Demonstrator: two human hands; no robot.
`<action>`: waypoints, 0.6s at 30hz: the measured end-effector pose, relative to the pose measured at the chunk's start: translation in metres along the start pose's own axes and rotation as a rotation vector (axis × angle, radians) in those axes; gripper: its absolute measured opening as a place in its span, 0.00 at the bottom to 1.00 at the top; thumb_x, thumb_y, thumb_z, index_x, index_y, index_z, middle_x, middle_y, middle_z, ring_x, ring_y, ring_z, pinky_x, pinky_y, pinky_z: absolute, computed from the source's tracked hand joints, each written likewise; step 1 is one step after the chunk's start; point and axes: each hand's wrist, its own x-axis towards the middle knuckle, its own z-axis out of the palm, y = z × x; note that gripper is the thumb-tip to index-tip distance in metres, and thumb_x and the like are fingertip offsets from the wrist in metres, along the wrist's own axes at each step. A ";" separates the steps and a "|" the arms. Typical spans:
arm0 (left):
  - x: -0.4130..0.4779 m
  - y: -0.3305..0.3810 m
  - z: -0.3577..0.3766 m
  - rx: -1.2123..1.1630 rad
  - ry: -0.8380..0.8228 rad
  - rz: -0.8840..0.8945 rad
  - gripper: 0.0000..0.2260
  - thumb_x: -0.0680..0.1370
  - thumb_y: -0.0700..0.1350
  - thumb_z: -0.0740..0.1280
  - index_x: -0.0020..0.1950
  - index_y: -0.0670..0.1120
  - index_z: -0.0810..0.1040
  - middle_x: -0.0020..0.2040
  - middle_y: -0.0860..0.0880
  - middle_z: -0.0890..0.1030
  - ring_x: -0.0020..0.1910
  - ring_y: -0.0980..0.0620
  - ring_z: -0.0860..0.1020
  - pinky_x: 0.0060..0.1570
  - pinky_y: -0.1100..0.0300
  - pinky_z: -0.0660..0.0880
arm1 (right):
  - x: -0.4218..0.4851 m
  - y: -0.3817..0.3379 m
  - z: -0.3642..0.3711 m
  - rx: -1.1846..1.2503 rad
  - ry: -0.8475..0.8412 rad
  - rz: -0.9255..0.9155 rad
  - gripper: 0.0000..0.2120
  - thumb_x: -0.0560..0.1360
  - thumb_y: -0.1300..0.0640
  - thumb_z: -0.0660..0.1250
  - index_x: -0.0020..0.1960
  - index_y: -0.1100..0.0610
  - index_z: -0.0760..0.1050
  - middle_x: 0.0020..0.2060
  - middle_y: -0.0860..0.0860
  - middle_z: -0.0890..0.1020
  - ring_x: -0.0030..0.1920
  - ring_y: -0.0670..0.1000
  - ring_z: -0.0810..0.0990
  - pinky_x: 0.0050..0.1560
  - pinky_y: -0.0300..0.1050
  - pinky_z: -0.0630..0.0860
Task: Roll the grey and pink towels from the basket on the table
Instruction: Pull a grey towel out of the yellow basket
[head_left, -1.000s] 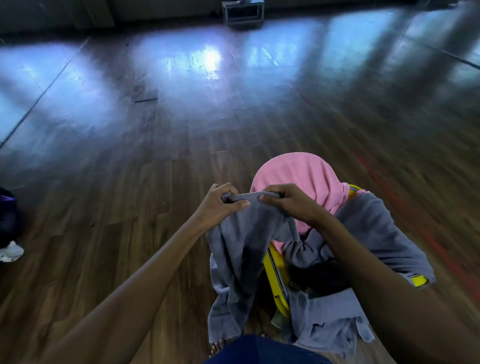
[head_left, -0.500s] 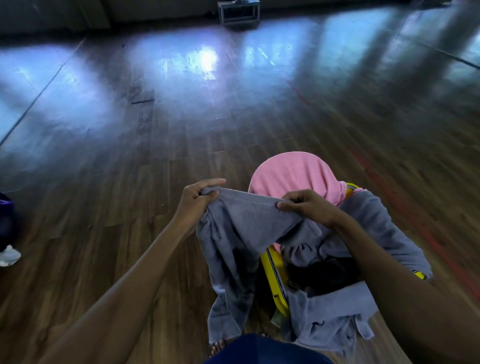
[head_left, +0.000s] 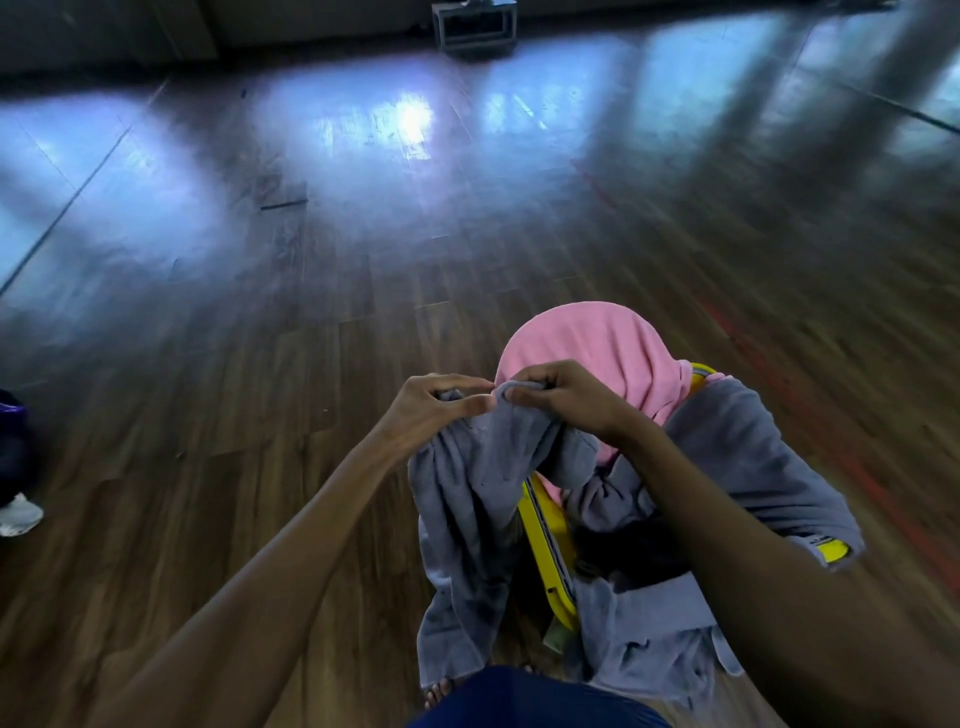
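Observation:
A grey towel (head_left: 467, 509) hangs from both my hands in front of a yellow basket (head_left: 550, 540) on the wooden floor. My left hand (head_left: 431, 410) pinches its top edge, and my right hand (head_left: 566, 395) pinches the same edge right beside it, fingertips almost touching. A pink towel (head_left: 592, 348) is draped over the basket's far side. More grey towels (head_left: 753, 457) lie over the basket's right rim and near side, hiding most of it.
Wooden floor (head_left: 260, 415) stretches out ahead and to the left. A small grey box-like stand (head_left: 472, 28) sits far back by the wall. A dark bag and white shoe (head_left: 15, 499) lie at the left edge. My foot (head_left: 441, 693) shows below the towel.
Half a second ago my hands held the grey towel's edge spread apart; now they have come together again, bunching the top edge between them.

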 end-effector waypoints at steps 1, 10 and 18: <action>0.000 0.002 0.000 -0.015 -0.019 0.010 0.13 0.69 0.51 0.73 0.51 0.48 0.84 0.47 0.49 0.85 0.49 0.53 0.83 0.49 0.62 0.78 | 0.002 0.001 0.001 -0.015 0.006 0.002 0.06 0.77 0.61 0.68 0.49 0.60 0.83 0.44 0.52 0.85 0.44 0.43 0.80 0.50 0.40 0.77; 0.005 -0.013 -0.001 0.237 0.091 0.045 0.07 0.75 0.42 0.71 0.40 0.54 0.82 0.42 0.46 0.77 0.43 0.58 0.76 0.44 0.67 0.73 | 0.005 0.000 0.001 -0.087 0.009 0.051 0.20 0.77 0.54 0.69 0.35 0.69 0.71 0.29 0.53 0.68 0.32 0.46 0.66 0.35 0.42 0.65; 0.000 -0.021 -0.037 0.257 0.353 0.078 0.10 0.79 0.38 0.62 0.39 0.40 0.77 0.38 0.48 0.75 0.39 0.55 0.73 0.43 0.63 0.70 | -0.023 0.021 -0.040 -0.073 -0.054 0.169 0.21 0.75 0.46 0.70 0.31 0.58 0.68 0.28 0.54 0.64 0.31 0.53 0.62 0.32 0.52 0.61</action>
